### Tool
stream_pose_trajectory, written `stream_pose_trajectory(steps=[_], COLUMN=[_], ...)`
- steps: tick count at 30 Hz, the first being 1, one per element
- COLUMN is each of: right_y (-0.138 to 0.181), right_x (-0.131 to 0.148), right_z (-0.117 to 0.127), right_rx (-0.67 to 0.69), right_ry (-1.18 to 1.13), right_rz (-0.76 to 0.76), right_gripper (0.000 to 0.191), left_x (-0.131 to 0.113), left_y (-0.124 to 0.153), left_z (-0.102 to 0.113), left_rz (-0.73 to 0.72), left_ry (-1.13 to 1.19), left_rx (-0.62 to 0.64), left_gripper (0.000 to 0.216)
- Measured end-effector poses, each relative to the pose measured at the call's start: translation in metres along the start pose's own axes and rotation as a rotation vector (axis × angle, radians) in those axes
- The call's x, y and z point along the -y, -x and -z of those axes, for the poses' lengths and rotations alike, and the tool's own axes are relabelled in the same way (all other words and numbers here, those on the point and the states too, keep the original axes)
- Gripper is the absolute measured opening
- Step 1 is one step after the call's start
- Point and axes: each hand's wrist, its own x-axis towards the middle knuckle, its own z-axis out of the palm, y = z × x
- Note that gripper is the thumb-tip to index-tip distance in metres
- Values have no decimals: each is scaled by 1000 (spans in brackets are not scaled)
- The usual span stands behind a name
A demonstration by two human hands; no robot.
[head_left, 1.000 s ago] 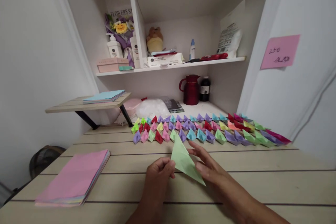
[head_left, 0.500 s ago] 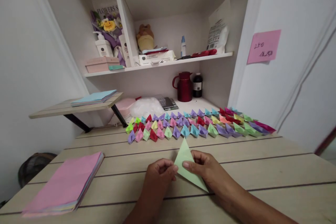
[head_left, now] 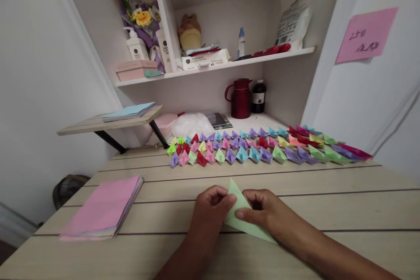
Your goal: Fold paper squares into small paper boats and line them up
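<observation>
L hand (head_left: 213, 210) & R hand (head_left: 264, 212) both pinching folded green paper (head_left: 241, 202), thumbs on top, in front of red jug (head_left: 240, 100). Pink note (head_left: 367, 36), upper R of jug: "250" + handwritten chars, illegible. Bouquet (head_left: 143, 35), upper L of jug: "FLOWERS ST", rest hidden. Dark btl (head_left: 259, 98) just R of jug, label too small.

This place seems to be a room in a home: a wood-look desk (head_left: 344, 210) stands against white built-in shelves (head_left: 167, 13). If the view is a clock face, a flower bouquet (head_left: 141, 30) is near eleven o'clock, a pump bottle (head_left: 137, 49) near ten, a plush toy (head_left: 190, 37) between eleven and twelve, and a red vacuum jug (head_left: 241, 101) at two. Such personal belongings suggest domestic life rather than an office.
</observation>
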Motion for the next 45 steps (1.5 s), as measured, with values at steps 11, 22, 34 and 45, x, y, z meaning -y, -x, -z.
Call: stream_pose_trajectory(steps=[11, 22, 34, 45], right_y=[8, 2, 3, 3], right_x=[6, 10, 8, 10], right_z=[-3, 3, -7, -5], right_rx=[134, -260, -235, -227], right_ry=[66, -444, -437, -517], right_rz=[5, -21, -16, 174], right_gripper=[23, 33, 34, 30], left_x=[-5, -4, -5, 1], left_y=[4, -1, 5, 4], left_z=[5, 5, -3, -1], left_rz=[51, -4, -17, 67], left_ry=[35, 107, -23, 350], left_rx=[28, 12, -75, 65], left_gripper=[34, 47, 22, 29])
